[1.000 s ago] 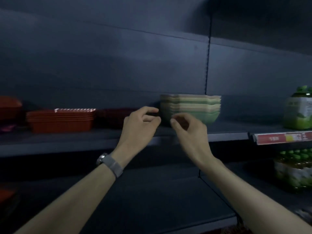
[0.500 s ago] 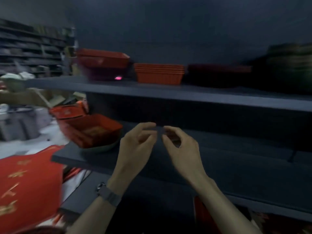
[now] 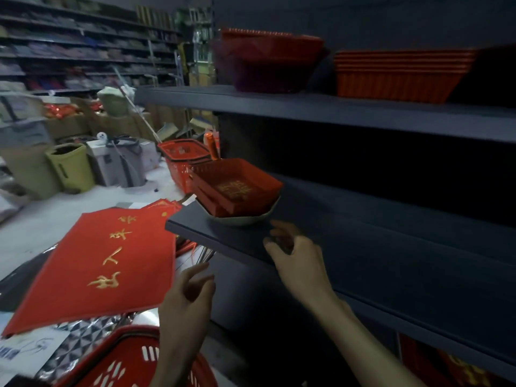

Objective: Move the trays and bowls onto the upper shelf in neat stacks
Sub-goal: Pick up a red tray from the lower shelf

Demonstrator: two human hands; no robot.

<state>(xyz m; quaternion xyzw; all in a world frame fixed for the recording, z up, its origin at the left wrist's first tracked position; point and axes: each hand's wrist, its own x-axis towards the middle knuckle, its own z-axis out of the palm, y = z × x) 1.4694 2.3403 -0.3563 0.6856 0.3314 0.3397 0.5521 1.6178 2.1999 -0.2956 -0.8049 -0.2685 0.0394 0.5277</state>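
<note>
Red trays (image 3: 237,188) sit nested and somewhat askew in a pale bowl (image 3: 243,220), at the far left end of the lower shelf (image 3: 212,236), close to its corner. Both hands are empty. The right hand (image 3: 298,258) hovers over the shelf's front edge just near of the bowl, fingers loosely curled round nothing. The left hand (image 3: 187,297) hangs lower and further left, off the shelf, fingers relaxed and spread.

The step in hand looks like the reach for this pile. It would go best with a hand on each side of the bowl's rim, so the tilted trays ride along level and do not slide out.

Mind the upper shelf (image 3: 307,110), whose front lip juts out overhead. Draw the pile toward the near side before raising it. On that shelf a dark stack (image 3: 268,62) and an orange stack (image 3: 399,76) stand close together, with little gap between. Bare board shows left of the dark stack, which seems the open spot. A red mat (image 3: 95,269) and a basket (image 3: 134,361) lie below on the left, leaving little room to swing wide there.
</note>
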